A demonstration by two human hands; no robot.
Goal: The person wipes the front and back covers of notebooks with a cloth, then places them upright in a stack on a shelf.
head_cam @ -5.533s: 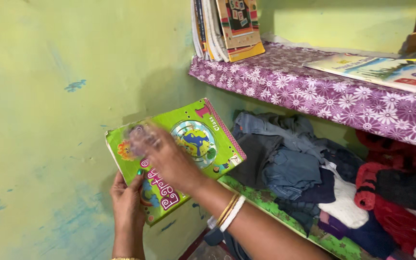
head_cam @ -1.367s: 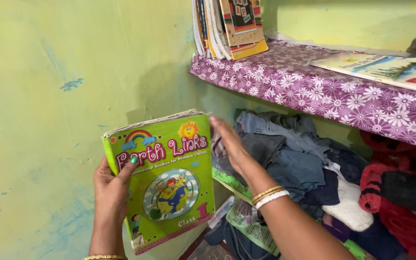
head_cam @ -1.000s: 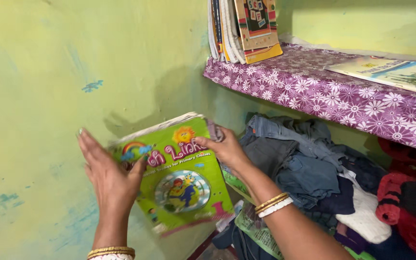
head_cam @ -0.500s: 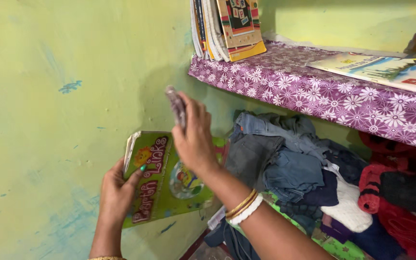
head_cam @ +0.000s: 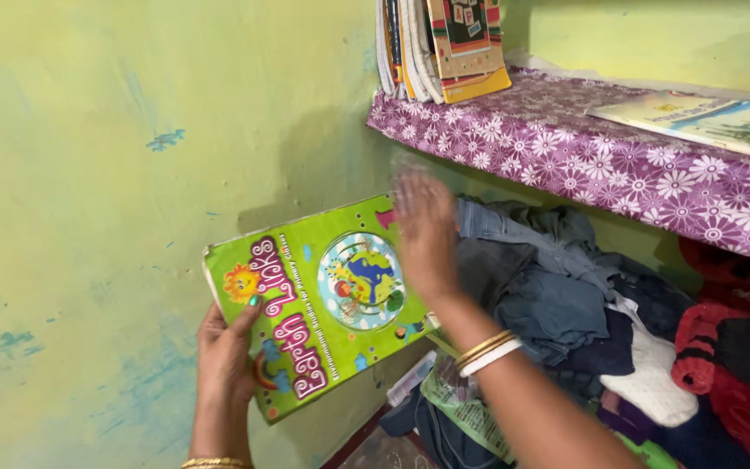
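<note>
Left grip: your left hand (head_cam: 226,365) clasps the green illustrated paperback book (head_cam: 323,300).
Right grip: your right hand (head_cam: 427,239), blurred, sweeps its cover; closure untellable.
Beside: heaped denim clothes (head_cam: 540,278).

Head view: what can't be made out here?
- Right hand: motion-blurred; its fingertips and anything in them cannot be made out.
- Green book: right edge hidden behind the right hand; back cover faces away.
- Left hand: only the thumb shows over the cover; the fingers are behind the book.
- Upright books on the shelf: tops cut by the top edge.
- Flat book: cut by the right edge.
</note>
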